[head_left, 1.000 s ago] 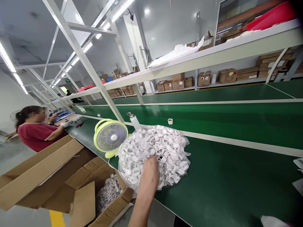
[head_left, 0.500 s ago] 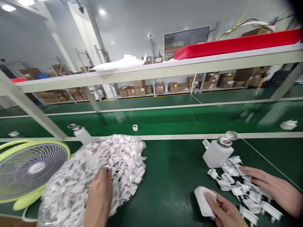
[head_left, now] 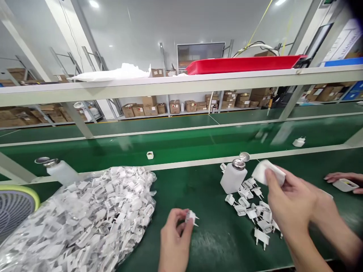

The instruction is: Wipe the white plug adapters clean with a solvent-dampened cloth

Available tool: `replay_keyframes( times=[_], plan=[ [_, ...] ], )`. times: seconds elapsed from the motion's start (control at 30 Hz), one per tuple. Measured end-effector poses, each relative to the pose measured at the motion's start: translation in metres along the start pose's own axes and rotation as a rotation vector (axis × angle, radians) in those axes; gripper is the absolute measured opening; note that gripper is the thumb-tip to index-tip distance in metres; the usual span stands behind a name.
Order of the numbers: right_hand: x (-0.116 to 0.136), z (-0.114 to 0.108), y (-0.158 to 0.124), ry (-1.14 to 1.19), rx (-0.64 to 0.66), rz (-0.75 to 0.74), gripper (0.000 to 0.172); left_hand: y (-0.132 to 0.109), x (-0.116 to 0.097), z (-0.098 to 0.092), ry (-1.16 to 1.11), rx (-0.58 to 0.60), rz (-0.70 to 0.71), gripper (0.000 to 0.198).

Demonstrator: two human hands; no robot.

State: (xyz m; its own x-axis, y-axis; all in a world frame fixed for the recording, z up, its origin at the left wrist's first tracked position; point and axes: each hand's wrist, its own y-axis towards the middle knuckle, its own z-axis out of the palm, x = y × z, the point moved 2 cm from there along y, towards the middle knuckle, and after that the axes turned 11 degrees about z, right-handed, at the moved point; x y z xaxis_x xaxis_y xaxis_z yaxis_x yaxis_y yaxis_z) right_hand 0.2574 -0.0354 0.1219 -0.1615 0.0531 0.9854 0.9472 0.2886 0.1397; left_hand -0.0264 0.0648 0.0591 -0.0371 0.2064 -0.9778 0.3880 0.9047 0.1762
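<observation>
Pinched in the fingers of my left hand (head_left: 174,236) is a small white plug piece (head_left: 192,217), its two pins pointing right. My right hand (head_left: 292,196) is closed around a folded white cloth (head_left: 266,172), raised above the table at the right. Below it lies a loose group of similar white plug pieces (head_left: 249,207), several with pins showing. A large clear plastic bag (head_left: 113,211), full of white pieces, spreads to the left of my left hand. Close to the loose pieces stands a white bottle (head_left: 234,179) with a metal top and its lid flipped up.
Another person's forearm (head_left: 336,223) reaches in behind my right hand; farther right, a hand (head_left: 337,176) is at a white housing (head_left: 345,185). A second bottle (head_left: 64,172) leans behind the bag. At left is a fan (head_left: 17,207). A shelf beam (head_left: 170,85) crosses ahead, bearing a red tray (head_left: 244,65).
My left hand has come away from the bag to the right with a plug piece. My right hand has lifted the cloth. The view has turned right.
</observation>
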Motion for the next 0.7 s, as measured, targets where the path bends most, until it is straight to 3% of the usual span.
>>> replay_keyframes(
  times=[0.07,0.13,0.23,0.33,0.47,0.7],
  plan=[
    [0.012,0.009,0.014,-0.183,0.028,-0.238,0.036,-0.009,0.012,0.029,0.05,0.034,-0.015,0.025],
    [0.02,0.019,0.021,-0.365,0.155,-0.43,0.028,-0.017,0.02,0.05,0.178,0.088,0.02,0.035],
    [0.024,0.025,0.023,-0.555,0.237,-0.581,0.031,-0.025,0.027,0.066,0.31,0.205,0.134,0.038],
    [0.023,0.024,0.022,-0.665,0.254,-0.66,0.034,-0.025,0.028,0.064,0.351,0.265,0.181,0.037],
    [0.018,0.025,0.023,-0.734,0.3,-0.711,0.035,-0.021,0.025,0.055,0.352,0.323,0.138,0.039],
    [0.017,0.024,0.022,-0.654,0.245,-0.724,0.033,-0.019,0.021,0.053,0.351,0.353,0.098,0.043]
  ],
)
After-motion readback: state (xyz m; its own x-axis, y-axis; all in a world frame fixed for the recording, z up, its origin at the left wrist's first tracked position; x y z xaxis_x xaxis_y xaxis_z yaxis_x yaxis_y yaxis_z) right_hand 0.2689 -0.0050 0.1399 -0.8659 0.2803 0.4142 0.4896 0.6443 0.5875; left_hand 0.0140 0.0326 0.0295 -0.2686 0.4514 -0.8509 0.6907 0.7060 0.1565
